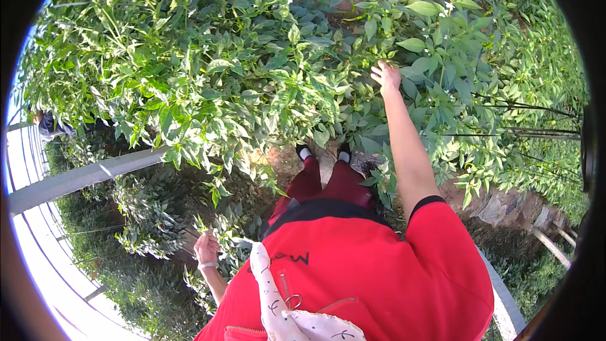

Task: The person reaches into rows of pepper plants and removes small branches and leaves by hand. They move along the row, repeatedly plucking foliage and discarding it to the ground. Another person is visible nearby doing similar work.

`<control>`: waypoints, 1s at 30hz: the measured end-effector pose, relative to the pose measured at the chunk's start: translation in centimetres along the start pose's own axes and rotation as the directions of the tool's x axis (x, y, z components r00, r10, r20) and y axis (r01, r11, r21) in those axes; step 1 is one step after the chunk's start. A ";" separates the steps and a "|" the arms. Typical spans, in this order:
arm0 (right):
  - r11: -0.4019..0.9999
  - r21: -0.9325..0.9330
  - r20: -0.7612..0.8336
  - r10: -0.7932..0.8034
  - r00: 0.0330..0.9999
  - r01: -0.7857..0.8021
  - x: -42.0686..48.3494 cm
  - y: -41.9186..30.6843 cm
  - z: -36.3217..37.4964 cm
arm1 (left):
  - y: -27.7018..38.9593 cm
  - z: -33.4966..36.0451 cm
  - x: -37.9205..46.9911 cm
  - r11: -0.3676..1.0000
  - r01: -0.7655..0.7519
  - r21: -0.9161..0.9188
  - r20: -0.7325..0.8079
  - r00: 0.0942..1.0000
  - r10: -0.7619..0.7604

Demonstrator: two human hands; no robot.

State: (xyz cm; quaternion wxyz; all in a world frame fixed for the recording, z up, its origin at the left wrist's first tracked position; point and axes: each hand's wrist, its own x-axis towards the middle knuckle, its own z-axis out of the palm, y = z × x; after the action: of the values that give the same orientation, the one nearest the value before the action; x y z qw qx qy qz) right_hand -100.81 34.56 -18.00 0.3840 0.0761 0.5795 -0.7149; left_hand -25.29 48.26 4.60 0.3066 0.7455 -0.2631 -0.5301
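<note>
Tall leafy pepper plants (284,76) with small white flowers stand in front of me. My right hand (388,76) reaches out among their leaves, its fingers apart, and nothing shows in it. Some slender green pods hang in the foliage beyond it. Low on the left, my left hand (207,246), with a pale band at the wrist, is bent beside leafy shoots; whether its fingers pinch a leaf is too small to tell.
A grey post (85,181) slants in from the left. Dark lines (535,133) cross the plants at right. Dry soil lies around my feet. At the far left edge, part of a person in dark clothing (54,126) shows. More posts stand lower right.
</note>
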 end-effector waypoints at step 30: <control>-0.268 -0.904 0.411 -0.326 0.851 0.334 -1.1 -7.4 1.9 | 19.3 31.6 -9.9 0.376 -0.764 0.524 0.566 0.642 0.516</control>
State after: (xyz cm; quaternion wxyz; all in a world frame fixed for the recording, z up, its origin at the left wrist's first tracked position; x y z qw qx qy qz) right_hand -104.12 33.66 -11.10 0.0956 -0.4011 0.9051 -0.1042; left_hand -59.60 36.73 17.16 0.1208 0.5429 -0.7657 -0.3232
